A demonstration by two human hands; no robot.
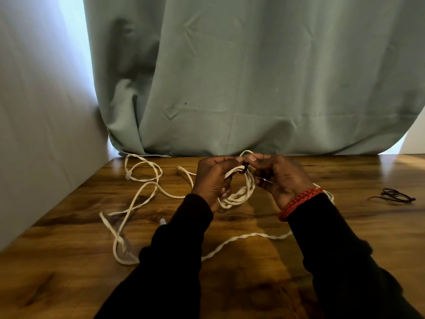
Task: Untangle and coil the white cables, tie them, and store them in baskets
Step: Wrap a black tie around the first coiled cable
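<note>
Both hands meet above the wooden table (230, 261): the left hand (212, 180) grips a coiled white cable (239, 196), while the right hand (279, 178) pinches a dark tie (244, 169) on the coil's top. Loose white cable (142, 194) sprawls across the table to the left, and spare dark ties (394, 196) lie well apart to the right.

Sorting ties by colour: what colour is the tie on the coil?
Dark, black-looking tie on the white coil; head view.
</note>
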